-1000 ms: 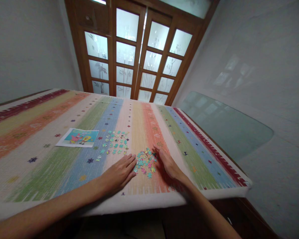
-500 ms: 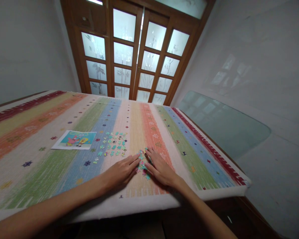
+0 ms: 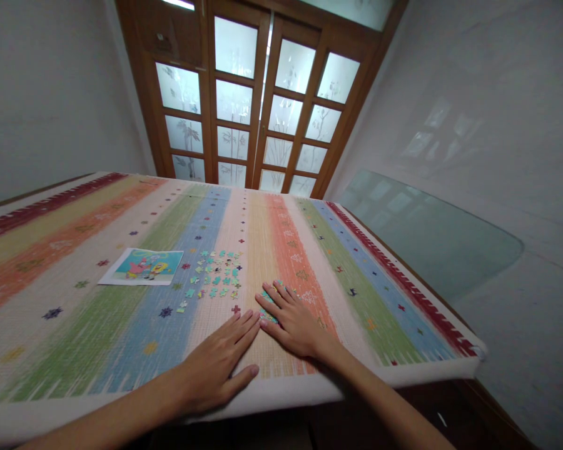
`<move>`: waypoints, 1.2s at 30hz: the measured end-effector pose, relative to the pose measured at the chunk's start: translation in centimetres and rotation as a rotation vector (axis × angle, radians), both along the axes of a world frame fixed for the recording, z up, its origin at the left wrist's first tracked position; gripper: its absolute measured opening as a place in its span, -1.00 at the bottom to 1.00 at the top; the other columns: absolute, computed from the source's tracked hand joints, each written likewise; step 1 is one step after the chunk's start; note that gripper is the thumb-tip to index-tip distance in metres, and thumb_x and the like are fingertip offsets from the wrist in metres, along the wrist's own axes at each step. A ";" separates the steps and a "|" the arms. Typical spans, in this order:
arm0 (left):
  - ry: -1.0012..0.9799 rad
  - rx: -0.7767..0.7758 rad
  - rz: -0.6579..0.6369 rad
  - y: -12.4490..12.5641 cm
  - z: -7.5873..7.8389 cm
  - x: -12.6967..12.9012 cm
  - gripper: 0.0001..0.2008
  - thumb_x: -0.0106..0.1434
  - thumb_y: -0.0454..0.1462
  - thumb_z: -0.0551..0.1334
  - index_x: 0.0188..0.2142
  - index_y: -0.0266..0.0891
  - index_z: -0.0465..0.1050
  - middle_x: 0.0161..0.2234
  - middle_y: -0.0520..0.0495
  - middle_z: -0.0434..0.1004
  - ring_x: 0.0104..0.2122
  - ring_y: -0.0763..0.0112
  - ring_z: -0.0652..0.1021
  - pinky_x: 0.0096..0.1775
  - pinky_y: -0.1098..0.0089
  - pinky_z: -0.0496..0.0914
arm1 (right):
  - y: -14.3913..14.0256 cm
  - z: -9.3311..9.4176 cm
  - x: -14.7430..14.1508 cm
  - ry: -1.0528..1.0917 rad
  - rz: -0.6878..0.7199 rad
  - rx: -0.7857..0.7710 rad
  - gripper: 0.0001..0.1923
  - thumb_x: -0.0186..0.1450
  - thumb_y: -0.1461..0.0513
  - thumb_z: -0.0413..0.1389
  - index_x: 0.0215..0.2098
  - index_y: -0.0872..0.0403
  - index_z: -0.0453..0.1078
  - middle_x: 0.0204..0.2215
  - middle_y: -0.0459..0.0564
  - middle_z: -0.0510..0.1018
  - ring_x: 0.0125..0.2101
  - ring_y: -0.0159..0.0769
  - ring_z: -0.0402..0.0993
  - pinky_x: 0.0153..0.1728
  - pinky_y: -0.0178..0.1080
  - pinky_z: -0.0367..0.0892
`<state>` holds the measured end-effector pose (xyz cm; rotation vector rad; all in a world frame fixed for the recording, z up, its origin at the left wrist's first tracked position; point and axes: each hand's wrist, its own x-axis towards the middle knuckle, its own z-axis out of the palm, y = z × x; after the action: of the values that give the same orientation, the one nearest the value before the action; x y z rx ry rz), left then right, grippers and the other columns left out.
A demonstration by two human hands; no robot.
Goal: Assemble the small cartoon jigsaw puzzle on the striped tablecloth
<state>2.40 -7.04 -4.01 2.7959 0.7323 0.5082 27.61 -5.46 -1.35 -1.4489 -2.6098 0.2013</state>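
My right hand (image 3: 294, 321) lies flat, palm down, just below the middle of the frame, fingers spread and stretched toward the upper left. It covers most of a small heap of puzzle pieces (image 3: 268, 307); only a few teal and pink bits show at my fingertips and along the left edge of the hand. The hand presses on them and grips nothing.

My left hand (image 3: 218, 364) rests lower and to the left, also flat and open, fingers held close together and pointing up and to the right, the thumb stretched along the near edge of the table. Its fingertips come close to the right hand's little heap, and I cannot tell whether they touch a piece. It holds nothing.

Both hands rest on the striped cloth (image 3: 98, 325) that covers the table, with bands of green, blue, cream, orange and red running away from me and small star marks scattered over it.

Above and left of my hands, near the middle of the frame, a second group of loose pieces (image 3: 216, 272) is spread out one by one on the blue and cream bands, mostly teal. Further left lies the picture card (image 3: 141, 266), flat on the cloth, showing cartoon figures on a teal ground with a white border.

At the top of the frame stands a wooden door (image 3: 258, 100) with frosted glass panes. A sheet of glass (image 3: 431, 237) leans against the wall on the right.
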 end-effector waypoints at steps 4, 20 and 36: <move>0.006 -0.016 -0.005 0.1 0.1 0.0 -0.21 0.52 -0.07 0.11 0.51 -0.21 -0.33 0.47 -0.30 -0.08 0.43 0.01 0.10 0.37 -0.04 0.18 | 0.1 -0.2 0.2 0.014 0.003 0.020 -0.39 0.54 -0.10 -0.15 0.47 -0.10 0.09 0.49 0.02 -0.01 0.48 -0.02 -0.15 0.42 0.17 -0.06; 0.065 -0.076 -0.229 1.3 2.8 0.6 -0.30 0.47 -0.05 0.17 0.47 -0.23 -0.01 0.41 -0.26 0.14 0.39 0.03 0.23 0.37 -0.01 0.16 | 4.0 -1.6 4.3 -0.045 -0.128 0.050 -0.39 0.53 -0.08 -0.11 0.45 -0.06 0.13 0.48 0.05 0.00 0.47 0.01 -0.16 0.42 0.21 -0.11; -0.147 0.035 -0.299 2.0 2.0 0.8 -0.56 0.42 -0.27 0.18 0.24 -0.37 0.39 0.21 -0.32 0.49 0.23 0.09 0.49 0.25 0.11 0.40 | 3.1 0.0 2.5 -0.023 -0.112 0.111 -0.45 0.57 0.05 -0.15 0.45 0.01 0.14 0.48 0.08 0.01 0.48 0.06 -0.18 0.41 0.25 -0.10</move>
<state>3.19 -5.08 -2.03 2.7919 0.2707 0.6637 30.15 -2.35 -1.37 -1.5610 -2.5044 0.0264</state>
